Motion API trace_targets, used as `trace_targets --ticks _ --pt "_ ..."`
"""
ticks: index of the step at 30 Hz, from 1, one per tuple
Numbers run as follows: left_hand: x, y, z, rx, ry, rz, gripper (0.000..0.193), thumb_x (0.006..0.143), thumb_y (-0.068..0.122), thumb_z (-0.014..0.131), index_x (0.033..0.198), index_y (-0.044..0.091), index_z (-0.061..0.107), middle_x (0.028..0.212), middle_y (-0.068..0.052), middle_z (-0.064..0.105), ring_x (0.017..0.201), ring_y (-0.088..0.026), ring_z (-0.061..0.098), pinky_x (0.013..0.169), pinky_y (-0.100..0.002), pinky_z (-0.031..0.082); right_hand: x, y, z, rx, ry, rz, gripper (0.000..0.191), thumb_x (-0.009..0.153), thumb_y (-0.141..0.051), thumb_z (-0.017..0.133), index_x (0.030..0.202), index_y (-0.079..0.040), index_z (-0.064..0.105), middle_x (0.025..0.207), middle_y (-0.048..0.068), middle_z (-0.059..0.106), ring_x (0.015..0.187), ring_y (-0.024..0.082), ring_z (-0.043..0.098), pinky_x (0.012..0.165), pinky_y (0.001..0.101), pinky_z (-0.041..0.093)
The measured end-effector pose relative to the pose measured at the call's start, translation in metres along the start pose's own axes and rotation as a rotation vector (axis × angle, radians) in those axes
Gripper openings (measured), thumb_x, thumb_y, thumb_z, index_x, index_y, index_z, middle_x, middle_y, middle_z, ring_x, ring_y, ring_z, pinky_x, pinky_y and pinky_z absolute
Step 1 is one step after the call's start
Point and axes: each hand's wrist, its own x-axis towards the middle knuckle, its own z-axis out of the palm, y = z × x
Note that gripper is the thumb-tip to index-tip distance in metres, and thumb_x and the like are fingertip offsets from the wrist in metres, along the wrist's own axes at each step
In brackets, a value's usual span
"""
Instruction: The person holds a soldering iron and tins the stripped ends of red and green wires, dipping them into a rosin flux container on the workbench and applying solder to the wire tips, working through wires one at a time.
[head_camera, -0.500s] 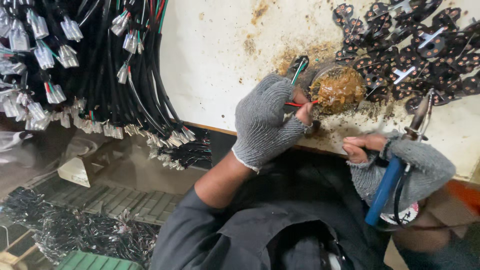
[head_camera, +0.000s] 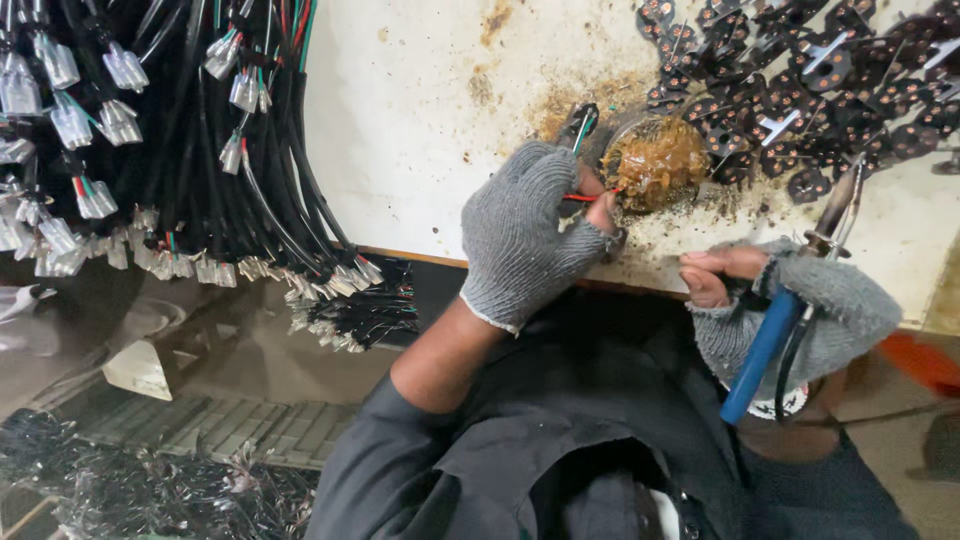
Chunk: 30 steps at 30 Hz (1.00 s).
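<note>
Red wire (head_camera: 583, 197) and blue-handled soldering iron (head_camera: 790, 310)

Your left grip pinches the thin wire, its tip at the brown flux blob (head_camera: 658, 162); your right grip holds the iron tilted upward.

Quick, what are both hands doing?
Left hand: closed, pinching thin wires at the brown paste pot.
Right hand: closed on a blue-handled soldering iron.

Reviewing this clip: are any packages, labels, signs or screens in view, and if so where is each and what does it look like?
Round white label with a dark printed edge: low at the right, half hidden beneath the grey-gloved right hand and the blue-handled soldering iron; its print is too small to tell.
No packages, signs or screens show.
</note>
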Motion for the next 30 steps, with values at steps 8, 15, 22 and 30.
trace_targets --ticks 8,15,22,30 --pt "-0.019 0.010 -0.048 -0.115 -0.215 0.147 0.018 0.081 0.019 0.080 0.083 0.013 0.063 0.082 -0.007 0.059 0.078 -0.028 0.063 0.068 -0.037 0.050 -0.011 0.011 0.005 -0.136 -0.049 -0.152 0.032 0.092 -0.008 0.086 0.120 -0.005 0.070 0.103 0.009 0.074 0.093 0.020 0.072 0.084 0.0304 0.056" --pt "-0.050 0.009 -0.050 -0.574 -0.645 -0.007 0.017 0.087 0.020 0.077 0.088 0.009 0.064 0.086 -0.006 0.064 0.084 -0.020 0.064 0.079 -0.032 0.052 -0.033 0.011 -0.008 -0.025 -0.180 -0.221 0.036 0.076 -0.004 0.082 0.110 -0.008 0.073 0.122 0.013 0.070 0.109 0.028 0.069 0.094 0.0367 0.058" --pt "-0.068 0.026 -0.031 -0.557 -0.684 -0.178 0.016 0.085 0.018 0.077 0.089 0.009 0.064 0.090 -0.011 0.061 0.083 -0.028 0.063 0.074 -0.035 0.051 -0.028 0.011 -0.005 -0.051 -0.106 -0.251 0.029 0.082 -0.013 0.087 0.106 -0.007 0.073 0.100 0.008 0.074 0.095 0.022 0.071 0.084 0.0338 0.056" --pt "-0.049 0.017 -0.043 -0.051 -0.557 0.270 0.033 0.069 0.023 0.082 0.092 0.010 0.061 0.097 -0.010 0.063 0.085 -0.035 0.066 0.069 -0.044 0.051 -0.008 0.005 0.001 -0.381 -0.187 -0.426 0.019 0.076 -0.021 0.086 0.092 -0.013 0.083 0.069 0.008 0.066 0.061 0.029 0.059 0.061 0.0417 0.046"
